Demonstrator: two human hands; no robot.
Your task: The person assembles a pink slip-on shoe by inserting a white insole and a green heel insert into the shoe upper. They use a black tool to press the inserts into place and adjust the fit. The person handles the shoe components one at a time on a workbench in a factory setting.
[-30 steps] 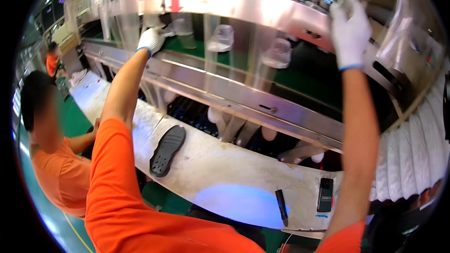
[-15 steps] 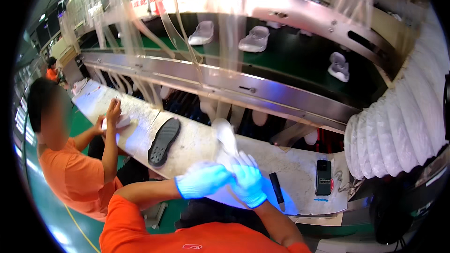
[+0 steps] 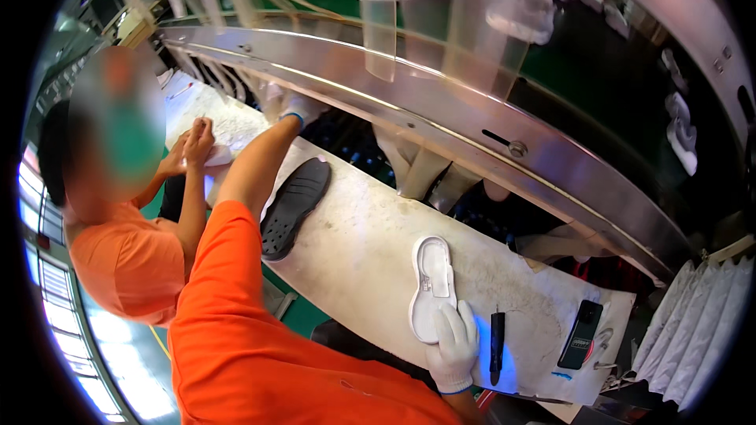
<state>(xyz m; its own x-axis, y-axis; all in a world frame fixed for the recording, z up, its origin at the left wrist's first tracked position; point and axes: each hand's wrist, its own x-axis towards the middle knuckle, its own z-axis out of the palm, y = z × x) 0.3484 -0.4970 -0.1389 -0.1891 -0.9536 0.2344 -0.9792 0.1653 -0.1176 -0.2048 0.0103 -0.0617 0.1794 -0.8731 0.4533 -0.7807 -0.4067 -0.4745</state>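
Note:
My right hand (image 3: 454,346), in a white knit glove, is at the near end of a white shoe sole (image 3: 431,287). Its fingers lie over the sole's edge, and the thumb is hidden. The sole's hollow inner side faces up above the pale bench (image 3: 370,244). Far to the left, my gloved left hand (image 3: 302,108) reaches past the bench's back edge, below the metal rail (image 3: 409,122). Blur and the rail's shadow obscure its fingers there. A large black sole (image 3: 295,208) lies on the bench near my left forearm.
A black-handled tool (image 3: 497,342) lies right of my right hand, with a phone (image 3: 581,334) beyond it. Clear plastic strips (image 3: 378,24) hang over a conveyor carrying white soles (image 3: 681,134). A co-worker (image 3: 126,260) sits at left, hands on a white piece.
My hands were together around a blurred white piece; now they are apart. The left has swung far left to the bench's back edge, while the right stays with the white sole. The view has shifted.

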